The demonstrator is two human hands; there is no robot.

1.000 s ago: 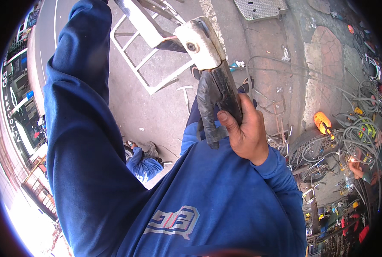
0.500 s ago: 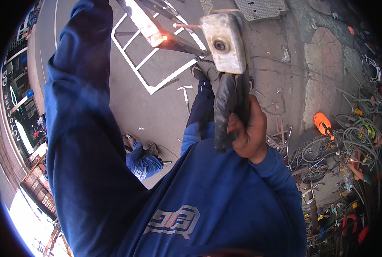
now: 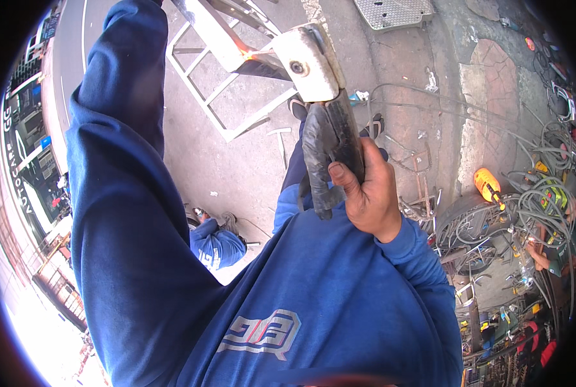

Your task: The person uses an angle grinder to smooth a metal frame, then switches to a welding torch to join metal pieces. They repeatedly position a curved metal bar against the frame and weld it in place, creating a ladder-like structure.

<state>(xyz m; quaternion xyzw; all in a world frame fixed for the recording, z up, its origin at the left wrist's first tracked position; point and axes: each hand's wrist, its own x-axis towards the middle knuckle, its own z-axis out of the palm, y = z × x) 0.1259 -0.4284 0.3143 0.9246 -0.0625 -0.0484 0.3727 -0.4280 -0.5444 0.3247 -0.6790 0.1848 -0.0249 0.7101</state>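
Observation:
My right hand (image 3: 373, 193) is wrapped round the black handle of a welding electrode holder (image 3: 303, 63), which has a worn white head with a round bolt in it. Dark tape or rubber covers part of the handle. The head sits right beside a metal bar (image 3: 210, 32), where a small orange glow shows at the bar's lower end. Any rod in the holder is hard to make out against that glow. My left arm (image 3: 117, 142), in a blue sleeve, stretches up to the top edge, and its hand lies beyond the picture.
On the floor lie a pale metal frame (image 3: 228, 135), a hammer (image 3: 280, 142) and a textured metal plate (image 3: 391, 13). At right are tangled cables (image 3: 552, 206) and a yellow-orange tool (image 3: 488, 185). A person in blue (image 3: 217, 245) crouches at left; another person's arm (image 3: 538, 257) shows at right.
My right hand has tilted the electrode holder leftward, and its head has moved left and slightly down toward the glowing end of the bar. The glare on the bar has dimmed; the scene looks brighter.

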